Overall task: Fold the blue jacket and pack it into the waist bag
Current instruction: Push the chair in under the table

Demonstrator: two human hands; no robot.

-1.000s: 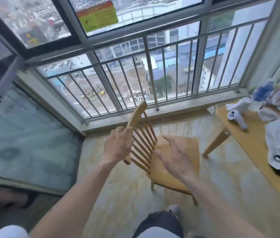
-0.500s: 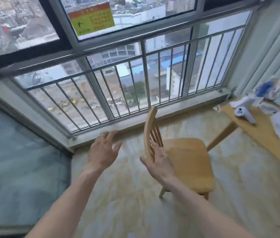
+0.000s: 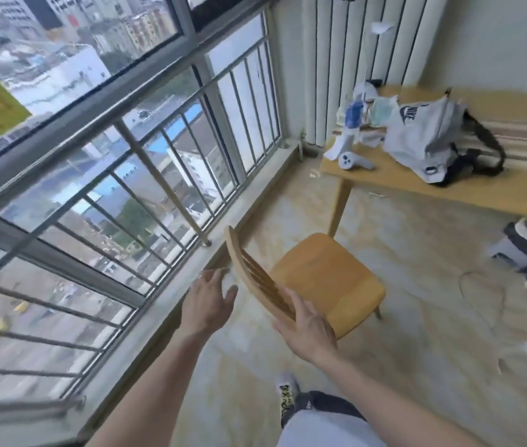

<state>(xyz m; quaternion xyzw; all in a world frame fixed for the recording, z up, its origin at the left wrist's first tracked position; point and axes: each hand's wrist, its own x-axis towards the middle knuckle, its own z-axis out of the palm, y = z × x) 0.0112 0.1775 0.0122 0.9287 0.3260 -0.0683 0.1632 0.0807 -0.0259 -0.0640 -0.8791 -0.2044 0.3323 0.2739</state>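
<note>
Both hands are spread and empty at lower centre: left hand (image 3: pixel 208 304) free, right hand (image 3: pixel 308 327) by the chair (image 3: pixel 323 279) back. The bag (image 3: pixel 423 137) sits on the table (image 3: pixel 497 191), upper right (no blue jacket visible). Folding hasn't started, I judge; next comes finding the jacket.

wooden chair (image 3: pixel 326 279), white controller (image 3: pixel 350 161) on wooden table (image 3: pixel 497 191), window railing (image 3: pixel 146 162)

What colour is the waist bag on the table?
Light grey waist bag with black strap, seen in the head view.
</note>
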